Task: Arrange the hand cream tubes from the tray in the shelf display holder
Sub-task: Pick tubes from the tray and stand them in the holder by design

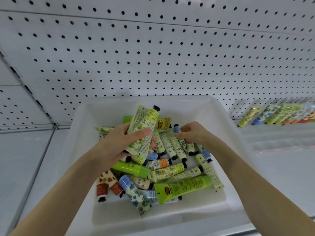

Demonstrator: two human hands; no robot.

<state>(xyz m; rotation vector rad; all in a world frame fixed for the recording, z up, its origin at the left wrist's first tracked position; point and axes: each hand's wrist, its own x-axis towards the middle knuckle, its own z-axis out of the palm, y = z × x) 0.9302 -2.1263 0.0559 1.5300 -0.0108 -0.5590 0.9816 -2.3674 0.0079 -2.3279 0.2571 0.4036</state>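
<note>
1. The hand cream tubes (170, 171) lie heaped crisscross in the white tray (221, 116), which sits on the shelf (25, 159). The lower tubes are buried under the upper ones, so their number cannot be told.
2. The left hand (117, 142) is raised over the far left part of the heap, its fingers (141, 134) curled round a bundle of lime-patterned tubes (144, 120) with a black cap pointing up and away. The palm and the front tube hide how many tubes it grips.
3. The right hand (192, 133) reaches into the far right part of the heap, fingers bent, their tips at a blue-ended tube (177, 128). I cannot tell whether they pinch it or only touch it.
4. Well to the right on the same shelf, the clear display holder (276, 138) is blurred, hard to make out and cut off by the frame's edge. A row of tubes (279, 114) leans in its back tier.
5. White pegboard (153, 57) rises behind everything.
</note>
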